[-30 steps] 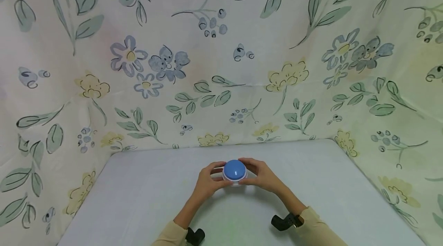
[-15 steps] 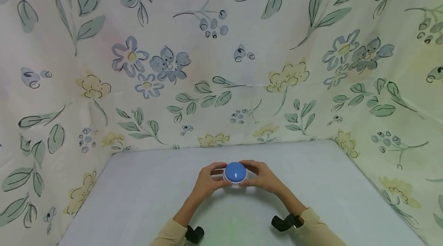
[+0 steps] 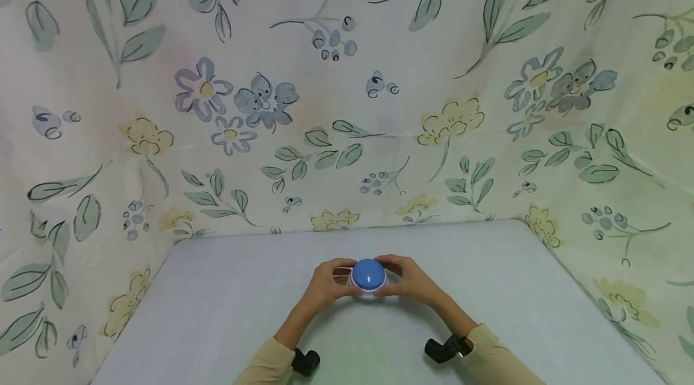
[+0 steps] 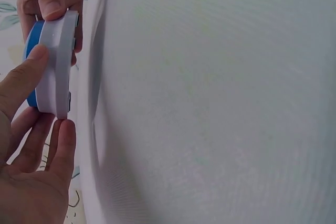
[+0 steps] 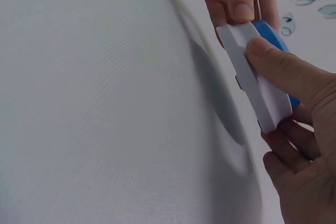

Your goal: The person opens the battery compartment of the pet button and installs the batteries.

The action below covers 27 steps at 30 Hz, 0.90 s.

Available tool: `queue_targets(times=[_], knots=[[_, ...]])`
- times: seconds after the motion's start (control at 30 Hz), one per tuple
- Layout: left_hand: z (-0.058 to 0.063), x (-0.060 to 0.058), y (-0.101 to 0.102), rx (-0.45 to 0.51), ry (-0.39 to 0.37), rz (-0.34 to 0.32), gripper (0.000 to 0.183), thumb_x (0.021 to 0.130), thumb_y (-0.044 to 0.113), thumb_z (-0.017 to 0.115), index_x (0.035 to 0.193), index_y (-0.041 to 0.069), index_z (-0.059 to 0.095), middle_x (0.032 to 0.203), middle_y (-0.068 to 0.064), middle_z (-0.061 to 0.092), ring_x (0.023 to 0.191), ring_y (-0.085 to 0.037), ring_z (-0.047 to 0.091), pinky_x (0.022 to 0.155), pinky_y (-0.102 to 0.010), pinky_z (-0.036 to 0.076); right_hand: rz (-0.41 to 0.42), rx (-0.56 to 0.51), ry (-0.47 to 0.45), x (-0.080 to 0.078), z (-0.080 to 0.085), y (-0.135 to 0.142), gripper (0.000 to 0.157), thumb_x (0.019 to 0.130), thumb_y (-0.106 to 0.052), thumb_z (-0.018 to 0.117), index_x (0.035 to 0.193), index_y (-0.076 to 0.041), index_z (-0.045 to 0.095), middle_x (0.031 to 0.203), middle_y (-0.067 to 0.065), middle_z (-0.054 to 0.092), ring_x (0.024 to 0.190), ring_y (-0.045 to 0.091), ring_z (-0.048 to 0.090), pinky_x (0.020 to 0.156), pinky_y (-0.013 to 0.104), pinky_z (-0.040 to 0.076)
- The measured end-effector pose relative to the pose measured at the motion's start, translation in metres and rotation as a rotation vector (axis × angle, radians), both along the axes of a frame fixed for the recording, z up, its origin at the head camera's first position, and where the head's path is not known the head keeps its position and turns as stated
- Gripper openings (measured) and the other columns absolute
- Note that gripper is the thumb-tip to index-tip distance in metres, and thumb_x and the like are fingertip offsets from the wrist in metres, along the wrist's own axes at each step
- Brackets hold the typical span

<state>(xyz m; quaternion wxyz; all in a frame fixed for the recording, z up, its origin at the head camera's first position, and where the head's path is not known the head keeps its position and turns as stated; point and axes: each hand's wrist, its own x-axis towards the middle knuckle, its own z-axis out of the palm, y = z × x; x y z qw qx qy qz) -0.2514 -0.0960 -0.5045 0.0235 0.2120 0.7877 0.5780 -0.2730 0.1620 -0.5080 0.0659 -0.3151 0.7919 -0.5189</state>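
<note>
A round push button (image 3: 368, 275) with a blue domed top and a white base is held between both hands in the head view, blue side up. My left hand (image 3: 324, 282) grips its left side, thumb at the near edge and fingers on the far side. From the right, my right hand (image 3: 410, 281) holds it the same way. In the left wrist view, the white base (image 4: 55, 66) shows small dark feet underneath. The right wrist view shows the right thumb (image 5: 281, 66) on the white side wall, with the underside tipped off the table and a shadow below.
A white-covered table (image 3: 228, 294) spreads around the hands. Floral cloth (image 3: 325, 90) hangs behind it and along both sides. Black wrist cameras (image 3: 447, 349) are strapped on both forearms, near the beige sleeves (image 3: 268, 366).
Both hands and the push button have shifted slightly down in the head view, towards the person. The grip looks the same throughout.
</note>
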Motion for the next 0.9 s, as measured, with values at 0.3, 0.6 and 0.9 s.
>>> queue_targets(times=[0.3,0.6,0.9], knots=[[-0.0045,-0.0002,-0.0004,-0.063,-0.039,-0.002,0.06,0.075,0.006,0.092,0.128,-0.002,0.065,0.126,-0.017,0.065,0.111,-0.034,0.066,0.089,-0.041,0.055,-0.03,0.069,0.028,0.0004,-0.0052,-0.0018,0.069,0.077,-0.024,0.092,0.135,-0.003,0.061,0.133,0.006,0.063,0.126,0.026,0.056,0.107,0.041,0.041],[-0.0059,-0.0022,0.0002,-0.095,-0.022,-0.021,0.058,0.075,0.004,0.091,0.126,-0.003,0.065,0.125,-0.018,0.065,0.111,-0.035,0.065,0.09,-0.04,0.054,-0.054,0.136,0.048,0.0025,-0.0046,-0.0029,0.07,0.076,-0.029,0.092,0.134,-0.004,0.062,0.13,0.004,0.064,0.122,0.022,0.058,0.105,0.043,0.044],[-0.0064,-0.0028,-0.0015,-0.114,-0.034,-0.03,0.057,0.076,0.006,0.091,0.126,-0.002,0.065,0.125,-0.017,0.066,0.112,-0.033,0.065,0.09,-0.038,0.054,-0.078,0.183,0.067,0.0043,-0.0063,-0.0054,0.073,0.074,-0.032,0.093,0.133,-0.004,0.061,0.13,0.005,0.064,0.123,0.023,0.058,0.104,0.046,0.044]])
